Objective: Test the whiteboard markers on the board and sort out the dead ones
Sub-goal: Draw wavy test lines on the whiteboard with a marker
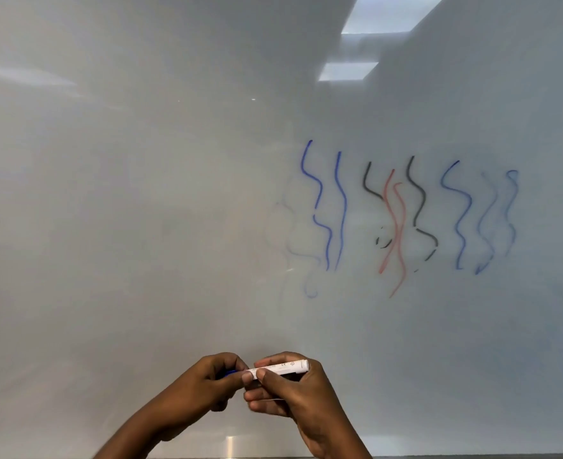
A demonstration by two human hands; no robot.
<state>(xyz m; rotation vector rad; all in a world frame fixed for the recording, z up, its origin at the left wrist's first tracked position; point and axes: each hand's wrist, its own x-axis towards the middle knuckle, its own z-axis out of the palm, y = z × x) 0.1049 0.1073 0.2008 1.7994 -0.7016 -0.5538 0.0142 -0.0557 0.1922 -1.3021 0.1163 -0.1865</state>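
A white-barrelled marker (285,367) lies level in front of the whiteboard (140,193), low in the view. My right hand (293,395) grips its barrel with curled fingers. My left hand (213,379) is curled round its blue cap (230,372) at the left end; I cannot tell whether the cap is on or off. On the board's right half run several wavy test lines (406,213): strong blue, black and red ones, and faint pale blue ones at the far left and far right of the group.
The board fills nearly the whole view and reflects ceiling lights (372,21) at the top. Its bottom edge (472,456) shows as a dark strip at the lower right. No other markers are in sight.
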